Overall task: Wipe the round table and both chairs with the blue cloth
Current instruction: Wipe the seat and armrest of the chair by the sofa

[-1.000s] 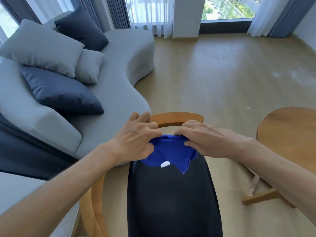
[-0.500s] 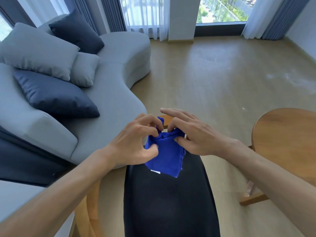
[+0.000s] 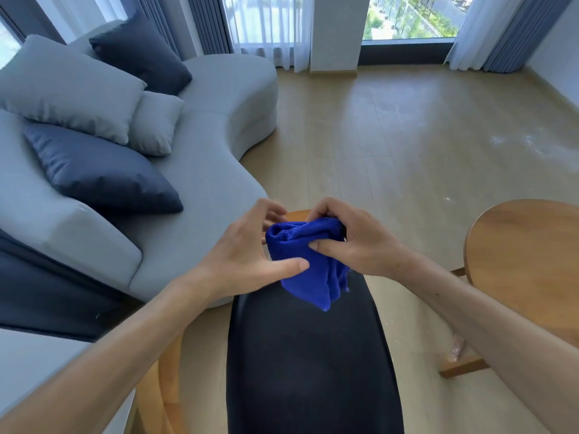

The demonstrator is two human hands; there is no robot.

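floor: pale wood | sofa: grey, curved, grey and navy cushions | windows: daylight, sheer curtains

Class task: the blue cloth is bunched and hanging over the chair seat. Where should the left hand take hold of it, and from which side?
Take the bunched top fold of the blue cloth from its left. The right hand pinches the right end there; the lower part hangs limp. The left hand is alongside already.

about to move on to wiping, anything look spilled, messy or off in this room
One thing: a whitish, dusty smear on the wooden floor at right, beyond the round table. What it is cannot be told. Otherwise the blue cloth is bunched, gripped by the right hand, with the left hand touching it.
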